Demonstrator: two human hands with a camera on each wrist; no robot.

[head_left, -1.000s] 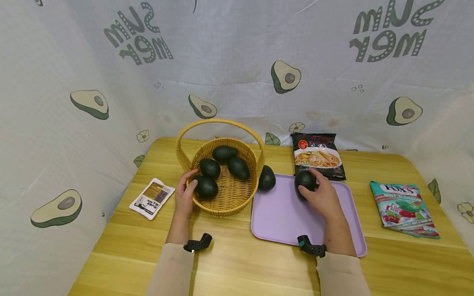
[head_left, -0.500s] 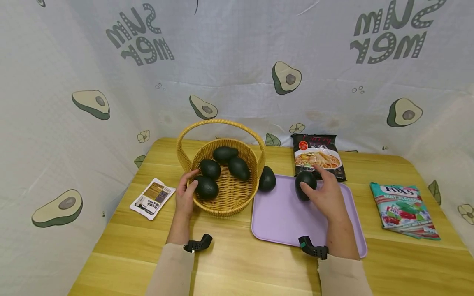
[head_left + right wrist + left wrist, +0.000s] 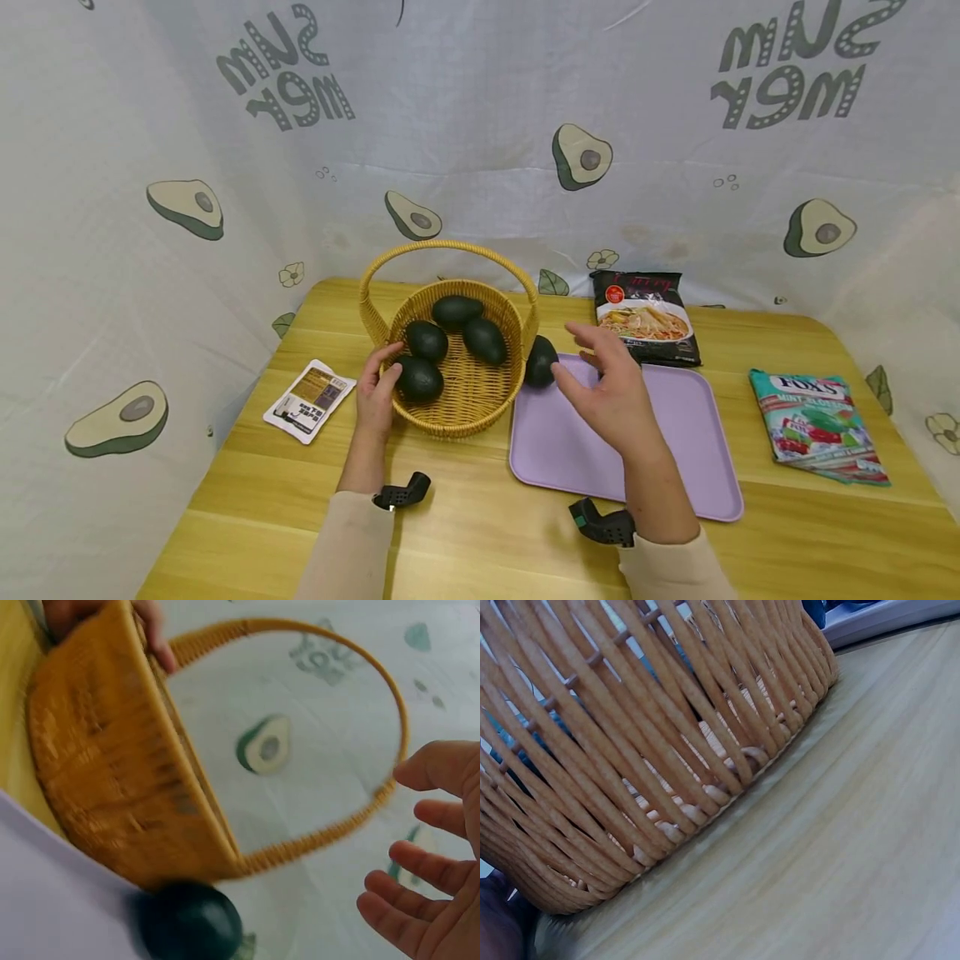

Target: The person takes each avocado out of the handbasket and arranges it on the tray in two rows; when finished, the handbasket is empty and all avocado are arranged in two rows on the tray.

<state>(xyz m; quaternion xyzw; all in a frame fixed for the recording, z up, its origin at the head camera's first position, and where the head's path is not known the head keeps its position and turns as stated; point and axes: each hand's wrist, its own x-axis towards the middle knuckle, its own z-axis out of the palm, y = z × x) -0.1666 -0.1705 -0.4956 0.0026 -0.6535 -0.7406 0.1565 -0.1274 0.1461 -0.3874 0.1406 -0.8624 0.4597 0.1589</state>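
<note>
1. My left hand [image 3: 372,393] grips the round woven wicker basket's [image 3: 457,412] rim, centre-left of frame.
2. My right hand [image 3: 606,392] hovers with its fingers [image 3: 572,388] spread and empty, above the lilac plastic tray [image 3: 690,450].
3. A dark green avocado [image 3: 540,362] sits at the tray's upper-left corner, beside the basket.

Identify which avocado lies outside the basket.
The avocado at the purple tray's far left corner, just right of the basket; the other four visible lie inside the basket.
</note>
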